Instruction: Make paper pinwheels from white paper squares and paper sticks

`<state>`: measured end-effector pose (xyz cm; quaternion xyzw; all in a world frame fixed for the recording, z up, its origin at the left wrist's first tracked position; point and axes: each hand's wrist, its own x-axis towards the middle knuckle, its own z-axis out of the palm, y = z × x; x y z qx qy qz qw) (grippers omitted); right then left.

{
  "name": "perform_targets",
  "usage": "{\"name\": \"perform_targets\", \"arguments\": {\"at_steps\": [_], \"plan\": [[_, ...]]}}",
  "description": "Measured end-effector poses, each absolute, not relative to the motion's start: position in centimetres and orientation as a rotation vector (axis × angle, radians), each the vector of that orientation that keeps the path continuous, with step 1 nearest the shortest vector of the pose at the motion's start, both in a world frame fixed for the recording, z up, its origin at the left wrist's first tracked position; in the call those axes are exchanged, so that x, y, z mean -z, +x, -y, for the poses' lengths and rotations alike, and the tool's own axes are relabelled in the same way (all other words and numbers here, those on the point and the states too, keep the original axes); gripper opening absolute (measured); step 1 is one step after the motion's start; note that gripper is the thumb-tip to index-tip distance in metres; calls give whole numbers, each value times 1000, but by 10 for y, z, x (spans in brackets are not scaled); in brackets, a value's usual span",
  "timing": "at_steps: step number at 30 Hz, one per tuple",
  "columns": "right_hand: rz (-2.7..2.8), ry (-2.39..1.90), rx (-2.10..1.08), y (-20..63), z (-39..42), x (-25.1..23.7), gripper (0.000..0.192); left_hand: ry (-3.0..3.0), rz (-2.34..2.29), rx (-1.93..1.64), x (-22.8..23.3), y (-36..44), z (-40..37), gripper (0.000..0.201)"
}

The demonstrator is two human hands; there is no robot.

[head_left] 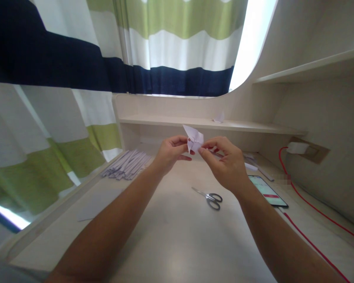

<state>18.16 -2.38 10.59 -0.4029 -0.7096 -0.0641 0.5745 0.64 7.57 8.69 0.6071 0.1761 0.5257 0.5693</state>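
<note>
Left hand (169, 154) and right hand (227, 163) pinch a small white folded paper figure (194, 142) above the desk's far edge, mid-fold; metal scissors (210, 197) lie near

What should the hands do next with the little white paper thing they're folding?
Probably press the next crease with the fingertips. Both hands, left hand and right hand, pinch the folded white paper piece up in the air above the desk, with a pointed flap sticking out upward. The scissors lie untouched, so cutting seems unlikely right now.
</note>
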Motion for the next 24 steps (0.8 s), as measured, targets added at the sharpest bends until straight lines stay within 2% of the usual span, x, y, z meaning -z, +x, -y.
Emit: {"name": "perform_targets", "arguments": {"at_steps": [14,24], "plan": [[1556,-1092,157,183,26,-109,4,1479,-450,-1283,-86,14,-66,47],[1544,-1059,168,182,26,-108,5,1485,-475,-1302,-86,18,-62,42]]}}
